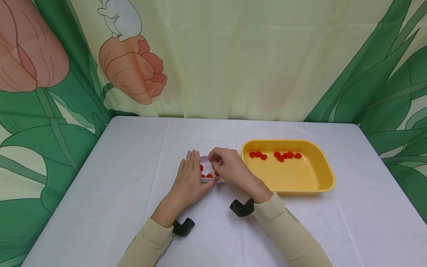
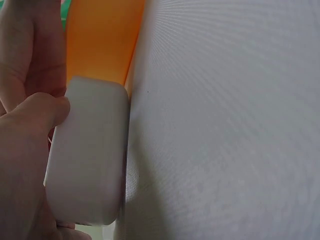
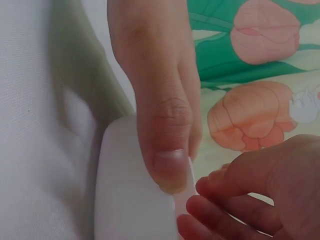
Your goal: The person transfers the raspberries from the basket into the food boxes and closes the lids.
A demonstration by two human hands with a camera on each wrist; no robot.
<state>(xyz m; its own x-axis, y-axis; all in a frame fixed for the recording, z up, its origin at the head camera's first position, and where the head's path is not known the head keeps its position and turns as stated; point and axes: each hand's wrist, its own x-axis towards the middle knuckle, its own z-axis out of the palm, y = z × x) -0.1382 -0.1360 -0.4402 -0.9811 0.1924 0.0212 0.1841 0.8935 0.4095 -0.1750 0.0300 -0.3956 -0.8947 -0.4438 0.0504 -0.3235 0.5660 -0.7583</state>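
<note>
A small white box (image 1: 206, 179) stands on the table between both hands, with several small red berry-like pieces (image 1: 209, 176) inside along its edges. My left hand (image 1: 191, 181) lies along the box's left side with straight fingers. Its thumb touches the near rim, and in the left wrist view the thumb tip presses on the white wall (image 2: 92, 145). Over the box's right part, my right hand (image 1: 230, 167) is bent with fingertips pointing down, close to red pieces. In the right wrist view its curled fingers (image 3: 215, 210) reach to the rim; I cannot tell whether they pinch a piece.
Right of the box stands a yellow tray (image 1: 290, 178) with two groups of red pieces (image 1: 258, 154) near its far side. A faint clear lid (image 1: 212, 141) shows behind the box. A white cloth (image 1: 133, 167) covers the table; a printed curtain (image 1: 233, 55) hangs behind.
</note>
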